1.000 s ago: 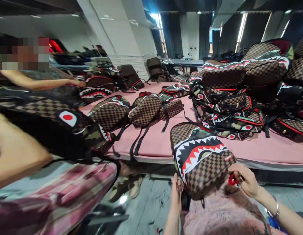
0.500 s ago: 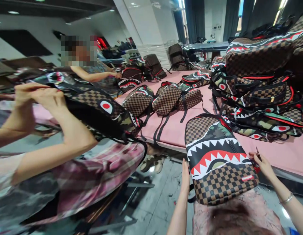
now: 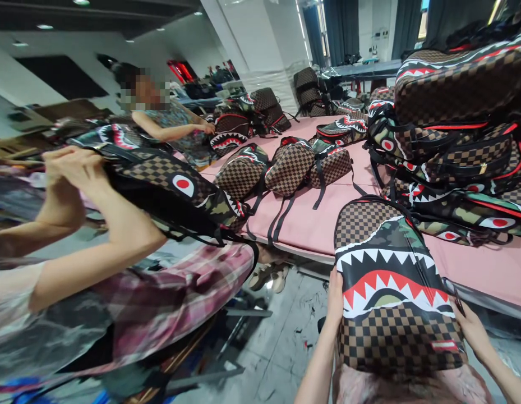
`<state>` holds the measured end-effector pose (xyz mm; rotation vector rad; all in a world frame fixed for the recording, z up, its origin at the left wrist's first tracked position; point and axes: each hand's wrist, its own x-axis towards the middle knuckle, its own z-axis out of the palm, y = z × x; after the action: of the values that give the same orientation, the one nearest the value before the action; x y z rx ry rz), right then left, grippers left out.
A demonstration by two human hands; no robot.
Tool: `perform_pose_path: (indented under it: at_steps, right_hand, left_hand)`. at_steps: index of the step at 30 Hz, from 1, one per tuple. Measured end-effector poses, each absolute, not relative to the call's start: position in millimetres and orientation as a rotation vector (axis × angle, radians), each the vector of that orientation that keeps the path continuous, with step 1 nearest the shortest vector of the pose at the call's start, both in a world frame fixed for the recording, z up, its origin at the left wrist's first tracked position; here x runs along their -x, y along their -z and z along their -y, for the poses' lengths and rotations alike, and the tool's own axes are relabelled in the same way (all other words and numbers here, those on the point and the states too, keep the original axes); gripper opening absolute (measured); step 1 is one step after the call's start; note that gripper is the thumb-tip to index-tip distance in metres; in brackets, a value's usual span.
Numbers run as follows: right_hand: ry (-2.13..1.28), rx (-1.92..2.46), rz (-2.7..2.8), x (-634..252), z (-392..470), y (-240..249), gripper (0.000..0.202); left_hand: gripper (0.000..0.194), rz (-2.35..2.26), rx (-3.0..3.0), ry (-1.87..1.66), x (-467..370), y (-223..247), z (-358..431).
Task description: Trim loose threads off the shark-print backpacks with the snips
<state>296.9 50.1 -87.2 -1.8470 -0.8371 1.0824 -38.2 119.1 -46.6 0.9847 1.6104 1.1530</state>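
Note:
A checkered backpack [image 3: 395,286] with a shark-mouth print stands tilted between my hands, its top near the table edge and its lower end over my lap. My left hand [image 3: 335,297] presses against its left side. At the right side, my right hand [image 3: 470,325] touches the backpack and holds a small dark pointed tool [image 3: 457,300], partly hidden by the fingers.
Similar backpacks lie on the pink table [image 3: 302,224], with a tall stack [image 3: 462,146] at the right. A seated co-worker [image 3: 129,235] at the left holds another backpack [image 3: 167,185]. A second person [image 3: 163,120] is across the table.
The backpack has turned more upright and come closer to me. My right hand has moved in against its side, and my left hand has shifted slightly right with it.

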Motion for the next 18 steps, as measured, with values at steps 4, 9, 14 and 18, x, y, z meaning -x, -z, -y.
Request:
perform_pose_path:
  at_steps: [4, 9, 14, 18]
  right_hand:
    - [-0.906, 1.614, 0.630, -288, -68, 53, 0.051]
    - [-0.878, 1.642, 0.961, -248, -80, -2, 0.048]
    - [-0.959, 1.413, 1.733, -180, -67, -7, 0.047]
    - [-0.858, 1.167, 2.042, -153, -68, -14, 0.051]
  left_hand:
    - [0.054, -1.721, -1.056, -1.194, 36, 20, -106]
    - [0.044, -1.519, -1.385, -1.272, -12, -38, -66]
    - [0.052, -0.854, -0.807, -1.113, -57, -57, -54]
    - [0.048, -0.884, -0.397, -1.330, -51, -45, -58]
